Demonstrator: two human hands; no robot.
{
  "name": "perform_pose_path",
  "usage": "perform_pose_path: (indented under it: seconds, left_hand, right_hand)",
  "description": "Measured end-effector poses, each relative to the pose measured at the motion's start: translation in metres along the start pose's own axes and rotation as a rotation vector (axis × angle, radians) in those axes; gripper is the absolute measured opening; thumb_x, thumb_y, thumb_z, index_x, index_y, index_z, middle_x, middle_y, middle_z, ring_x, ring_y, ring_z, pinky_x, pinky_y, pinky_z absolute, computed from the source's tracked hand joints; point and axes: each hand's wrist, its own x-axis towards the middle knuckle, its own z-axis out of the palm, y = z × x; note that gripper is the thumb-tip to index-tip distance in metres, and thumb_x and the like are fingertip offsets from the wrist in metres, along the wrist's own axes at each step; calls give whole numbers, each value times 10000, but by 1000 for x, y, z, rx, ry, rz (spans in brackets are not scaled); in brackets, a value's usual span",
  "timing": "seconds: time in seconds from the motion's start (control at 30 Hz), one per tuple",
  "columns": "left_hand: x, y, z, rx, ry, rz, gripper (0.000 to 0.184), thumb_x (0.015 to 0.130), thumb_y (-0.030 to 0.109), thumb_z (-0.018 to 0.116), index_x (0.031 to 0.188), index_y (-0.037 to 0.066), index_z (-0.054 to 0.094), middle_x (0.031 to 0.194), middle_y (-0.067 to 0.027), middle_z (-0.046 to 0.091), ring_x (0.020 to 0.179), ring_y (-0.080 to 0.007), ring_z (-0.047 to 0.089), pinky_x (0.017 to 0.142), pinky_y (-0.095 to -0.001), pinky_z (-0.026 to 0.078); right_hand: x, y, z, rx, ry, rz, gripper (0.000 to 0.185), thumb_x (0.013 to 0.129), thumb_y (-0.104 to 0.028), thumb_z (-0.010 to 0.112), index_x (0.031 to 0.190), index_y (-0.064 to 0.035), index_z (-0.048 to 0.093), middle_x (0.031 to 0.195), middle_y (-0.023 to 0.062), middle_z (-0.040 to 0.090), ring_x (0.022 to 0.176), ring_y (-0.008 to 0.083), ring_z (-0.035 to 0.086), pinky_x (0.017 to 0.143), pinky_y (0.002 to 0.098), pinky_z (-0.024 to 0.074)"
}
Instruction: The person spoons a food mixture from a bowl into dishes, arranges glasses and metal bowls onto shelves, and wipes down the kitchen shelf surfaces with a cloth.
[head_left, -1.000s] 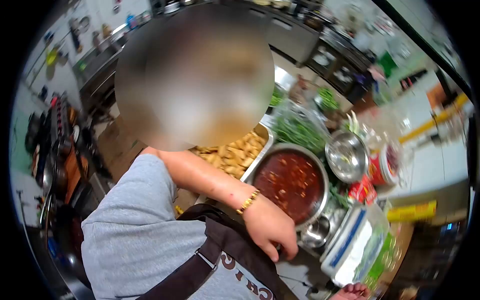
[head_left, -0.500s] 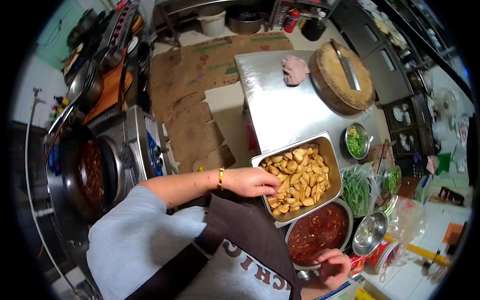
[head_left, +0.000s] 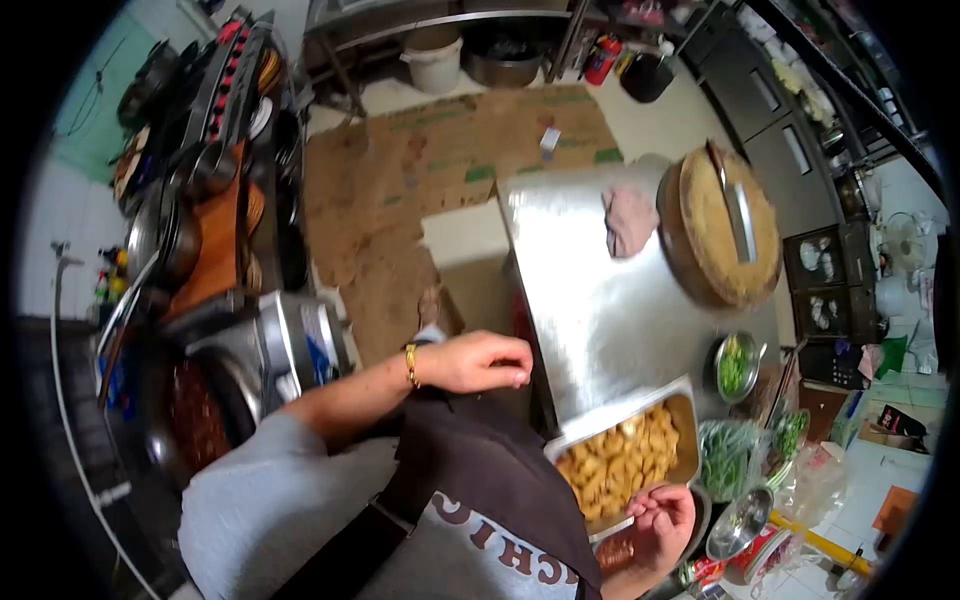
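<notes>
My left hand (head_left: pixel 475 362), with a gold bracelet at the wrist, hovers left of the steel table, in front of my dark apron (head_left: pixel 480 460). Its fingers are curled together, and whatever they may hold is hidden. Over the near right corner of a rectangular metal tray (head_left: pixel 684 400) is my right hand (head_left: pixel 662 520), palm up, fingers loosely bent and apart, with nothing visible in it. Browned wedges, which look like potato (head_left: pixel 625 455), fill the tray. Partly behind the right hand sits a pot of red-brown sauce (head_left: pixel 615 550).
On the steel table (head_left: pixel 570 300) are a pink cloth (head_left: pixel 630 222), a round chopping block (head_left: pixel 705 235) with a cleaver (head_left: pixel 742 222), and a bowl of chopped greens (head_left: pixel 733 370). Bagged green vegetables (head_left: pixel 727 460) and a metal bowl (head_left: pixel 740 525) lie right. A wok (head_left: pixel 200 415) stands left.
My left hand has left the wedges and moved left, away from the tray. My right hand has risen over the tray's corner. The view has tilted, shifting the table lower and rightward.
</notes>
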Motion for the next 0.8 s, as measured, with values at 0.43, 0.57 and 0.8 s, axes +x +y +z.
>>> perform_pose_path:
  seconds: [0.43,0.57,0.8]
  left_hand:
    - [-56,-44,-295,45,527,-7,111,880,136,534,928,38,556,920,-36,583,858,-112,561,787,-253,451]
    - [-38,-22,-367,-358,482,-93,141,915,110,462,958,6,546,964,-65,594,894,-133,572,784,-262,465]
    - [55,-15,-529,-49,359,-282,202,933,114,413,955,-28,555,983,-100,601,908,-143,577,807,-268,467]
  right_hand:
    - [323,5,267,17,-430,348,117,857,-30,524,962,18,538,910,125,611,847,186,597,768,305,492]
    - [418,24,306,68,-502,391,130,864,-70,546,972,2,547,931,115,611,846,178,597,762,293,490]
    - [605,33,329,45,-420,194,135,858,-56,546,970,18,535,883,103,611,831,165,595,747,274,490]
